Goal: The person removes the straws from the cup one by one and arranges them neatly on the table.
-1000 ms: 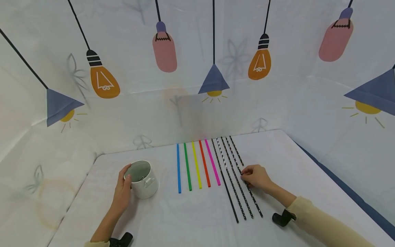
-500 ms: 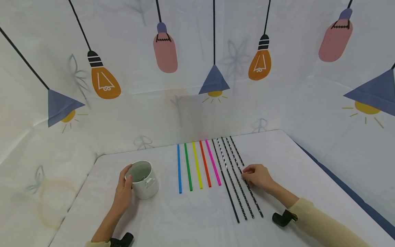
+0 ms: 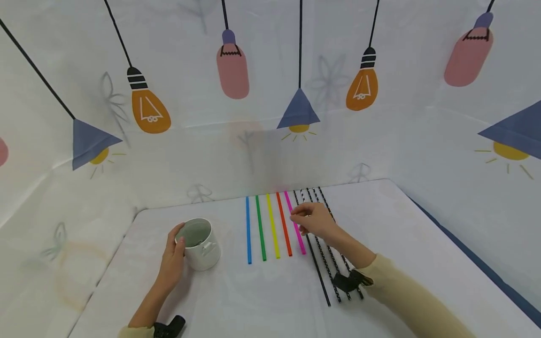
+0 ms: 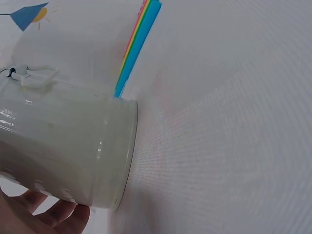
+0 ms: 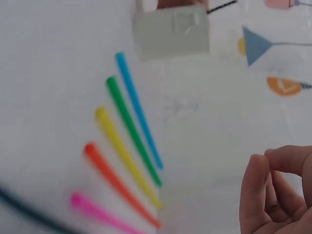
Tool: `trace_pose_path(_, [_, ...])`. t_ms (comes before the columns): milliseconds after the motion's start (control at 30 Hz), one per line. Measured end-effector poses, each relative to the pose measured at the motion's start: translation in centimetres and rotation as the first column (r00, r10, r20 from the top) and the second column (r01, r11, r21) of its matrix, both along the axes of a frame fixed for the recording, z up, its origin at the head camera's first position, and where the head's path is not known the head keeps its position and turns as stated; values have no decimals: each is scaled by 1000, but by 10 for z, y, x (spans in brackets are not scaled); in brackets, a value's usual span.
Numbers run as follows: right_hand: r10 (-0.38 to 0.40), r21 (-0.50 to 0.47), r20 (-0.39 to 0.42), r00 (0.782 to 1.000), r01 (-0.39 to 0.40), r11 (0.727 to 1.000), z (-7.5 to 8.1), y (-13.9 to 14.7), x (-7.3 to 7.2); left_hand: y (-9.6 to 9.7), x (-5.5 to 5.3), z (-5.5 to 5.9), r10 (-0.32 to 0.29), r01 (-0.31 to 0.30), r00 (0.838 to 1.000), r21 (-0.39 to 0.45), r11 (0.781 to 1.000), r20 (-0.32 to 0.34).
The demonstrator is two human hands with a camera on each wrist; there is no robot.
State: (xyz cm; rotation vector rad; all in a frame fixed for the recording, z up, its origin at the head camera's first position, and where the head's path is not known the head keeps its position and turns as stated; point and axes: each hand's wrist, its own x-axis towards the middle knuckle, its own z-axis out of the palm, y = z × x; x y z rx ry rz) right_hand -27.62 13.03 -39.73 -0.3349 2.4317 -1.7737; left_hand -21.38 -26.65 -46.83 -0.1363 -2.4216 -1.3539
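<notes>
My left hand [image 3: 172,263] holds a pale green-white mug [image 3: 204,256] from its left side. Small dark contents show inside the mug, too unclear to identify. My right hand [image 3: 314,219] is over the pink straw [image 3: 299,237] and the black patterned straws [image 3: 320,274], hiding parts of them. In the right wrist view, its thumb and forefinger tips [image 5: 269,155] come together and nothing shows between them. Blue [image 3: 248,234], green [image 3: 261,230], yellow [image 3: 273,230] and red [image 3: 284,230] straws lie in a row between the hands.
The white table [image 3: 253,300] meets a white wall sheet [image 3: 203,159] printed with lamps and bulbs. A black wrist camera [image 3: 351,280] hangs above the lower black straws. At the right table edge runs a blue strip [image 3: 460,253].
My right hand has left the rightmost black straws and moved leftward towards the pink straw. My left hand still holds the mug. The head view has shifted slightly.
</notes>
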Motion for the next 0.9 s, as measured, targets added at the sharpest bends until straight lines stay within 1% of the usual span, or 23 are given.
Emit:
trace_pose_path(167, [103,-46,-29,994,-104,994,10,-50,-1,0,0,1,19,-19,1000,-3,1000,-2])
trace_pose_path(300, [210,-57,-58,976,-213,975,12,-86,2,0,0,0,51,-51,999,-11,999,-1])
trace_pose_path(400, [268,-48,-79,960,-272,961,11,-110,5,2,-1,-2,61,-61,998,-8,998,1])
trace_pose_path(500, [302,-28,-99,948,-306,952,7,-132,7,3,-3,-3,57,-57,998,-5,998,0])
trace_pose_path(667, [350,5,-141,926,-353,936,-4,-164,11,3,-3,-1,59,-59,998,3,998,5])
trace_pose_path(767, [375,35,-182,909,-375,926,-10,-178,15,4,-1,1,62,-63,998,2,998,10])
trace_pose_path(900, [397,66,-238,887,-393,917,-14,-193,21,3,1,1,61,-61,998,-25,998,5])
